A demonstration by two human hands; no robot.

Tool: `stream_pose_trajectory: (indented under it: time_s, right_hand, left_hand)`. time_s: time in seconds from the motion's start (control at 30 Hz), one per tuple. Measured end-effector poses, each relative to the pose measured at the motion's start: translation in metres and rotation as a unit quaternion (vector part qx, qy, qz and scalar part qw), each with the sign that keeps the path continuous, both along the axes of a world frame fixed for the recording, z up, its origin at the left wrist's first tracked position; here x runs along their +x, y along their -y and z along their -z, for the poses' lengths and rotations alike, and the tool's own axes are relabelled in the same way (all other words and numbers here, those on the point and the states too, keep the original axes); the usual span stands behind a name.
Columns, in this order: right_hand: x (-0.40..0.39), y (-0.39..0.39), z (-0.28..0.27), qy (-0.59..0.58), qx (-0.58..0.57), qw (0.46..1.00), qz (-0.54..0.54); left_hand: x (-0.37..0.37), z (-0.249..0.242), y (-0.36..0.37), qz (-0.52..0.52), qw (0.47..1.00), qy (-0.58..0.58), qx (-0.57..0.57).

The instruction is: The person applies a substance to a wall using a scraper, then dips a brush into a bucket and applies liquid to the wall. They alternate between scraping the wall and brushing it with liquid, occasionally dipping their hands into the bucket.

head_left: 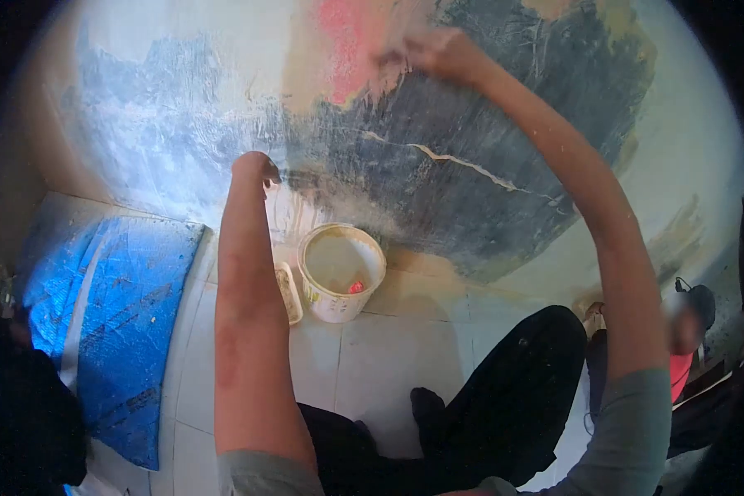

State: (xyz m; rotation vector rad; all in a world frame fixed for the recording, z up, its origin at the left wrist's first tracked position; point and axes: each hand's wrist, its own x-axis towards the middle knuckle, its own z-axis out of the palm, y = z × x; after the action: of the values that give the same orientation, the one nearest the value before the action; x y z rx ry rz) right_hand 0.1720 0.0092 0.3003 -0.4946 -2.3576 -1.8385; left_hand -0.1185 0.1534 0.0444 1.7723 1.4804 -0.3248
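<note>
My right hand [430, 54] is raised against the upper wall, beside a pink patch [345, 50]. Motion smears its fingers, and whatever it may hold cannot be made out. Lower and to the left, my left hand [255, 168] is near the wall with its fingers bent downward; its palm side is hidden. The wall [471, 124] has a large dark grey patch crossed by a pale, jagged crack [463, 162]. Below my left hand, a white bucket [332, 304] on the floor holds cloudy liquid and a small red thing [356, 287].
A pale tray [288, 293] stands left of the bucket, partly behind my left forearm. A blue sheet [132, 322] lies on the tiled floor [388, 355] at the left. Another person [680, 368] is at the right edge. My bent knee rises at centre right.
</note>
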Motion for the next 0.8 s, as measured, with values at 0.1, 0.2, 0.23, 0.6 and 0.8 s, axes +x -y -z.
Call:
stream_pose_trajectory:
  time_s: [0.1,0.2,0.23,0.6,0.8]
  right_hand:
    - [-0.004,0.004,0.001,-0.115,0.085,0.986,0.083]
    - [0.001,-0.005,0.038,-0.048,0.03,0.997,0.059]
    - [0.0,-0.002,0.046,0.08,-0.064,0.995,0.011]
    - [0.003,0.005,0.067,-0.063,-0.022,0.997,0.032]
    - [-0.002,-0.007,0.091,-0.147,0.009,0.989,0.004]
  left_hand:
    - [-0.001,-0.005,0.008,-0.006,1.0,-0.003,0.021]
    - [-0.002,-0.008,0.007,0.0,1.0,-0.002,0.011]
    - [0.0,-0.008,0.007,0.005,1.0,0.0,0.001]
    - [0.003,-0.013,0.02,0.001,1.0,-0.002,0.013]
    - [0.007,-0.001,0.009,-0.008,0.999,0.039,0.035]
